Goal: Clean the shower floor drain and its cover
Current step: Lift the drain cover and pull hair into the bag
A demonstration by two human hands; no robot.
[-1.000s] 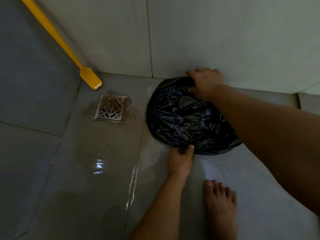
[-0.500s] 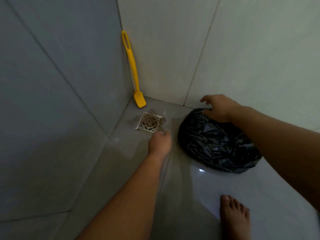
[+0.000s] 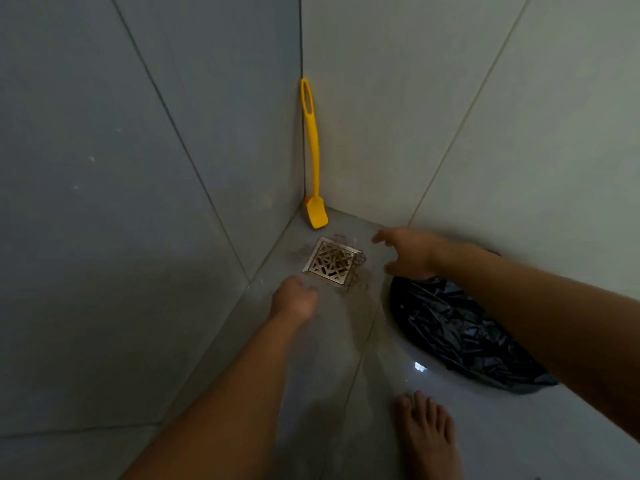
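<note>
A square metal drain cover (image 3: 333,264) with a lattice pattern sits in the wet floor near the corner, with brown grime and hair around its edges. My left hand (image 3: 293,301) hovers just in front of the cover's near left corner, fingers curled, holding nothing. My right hand (image 3: 408,253) is just right of the cover, fingers spread and empty. A yellow long-handled brush (image 3: 311,157) leans upright in the corner behind the drain.
A crumpled black plastic bag (image 3: 457,330) lies on the floor right of the drain, partly under my right forearm. Tiled walls close in on the left and back. My bare foot (image 3: 429,434) stands on the wet floor (image 3: 346,375) at the bottom.
Both hands have left the black bag. The left hand moved to the drain cover's near edge; the right hand moved left off the bag to beside the cover. The view turned toward the corner.
</note>
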